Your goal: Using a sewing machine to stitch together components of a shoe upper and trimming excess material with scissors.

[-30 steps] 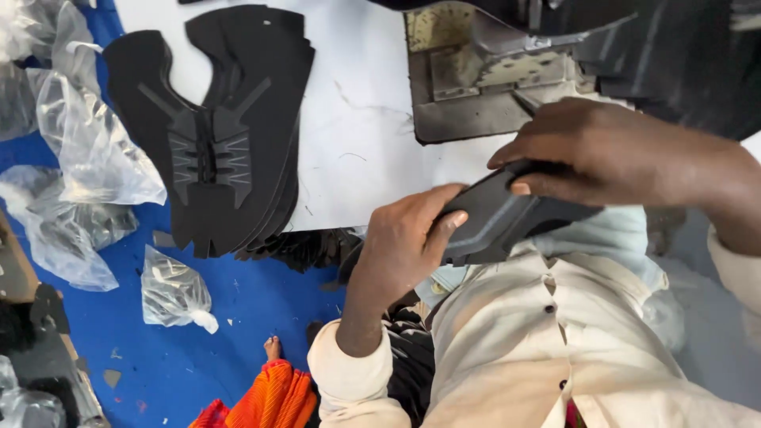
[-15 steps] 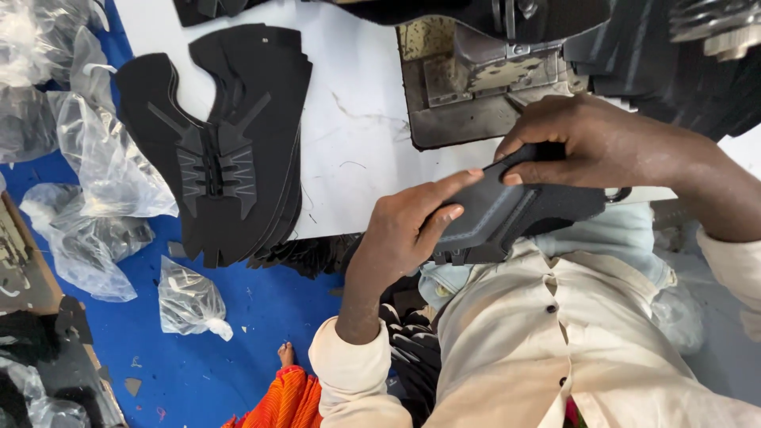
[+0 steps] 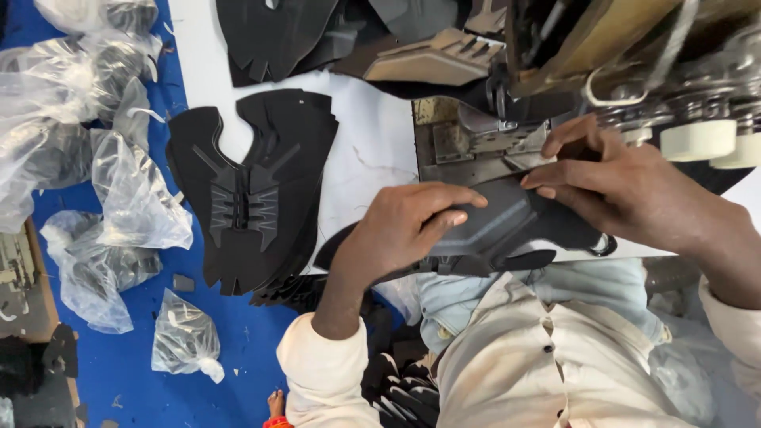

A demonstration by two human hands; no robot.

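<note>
Both hands have carried the black shoe upper piece (image 3: 507, 226) up from the worktop edge to the sewing machine's metal plate (image 3: 468, 147). The left hand (image 3: 404, 230) clamps its near side, thumb underneath; the right hand (image 3: 618, 186) presses fingertips (image 3: 547, 190) on top, closed on it. A stack of black uppers (image 3: 254, 198) lies left on the white worktop (image 3: 372, 150).

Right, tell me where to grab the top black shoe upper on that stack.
Probably the heel-side wing of the top black shoe upper, pinched from the left, where its edge overhangs the white table. It lies flat, so an edge lifts easiest, and both hands and the machine stay clear.
</note>
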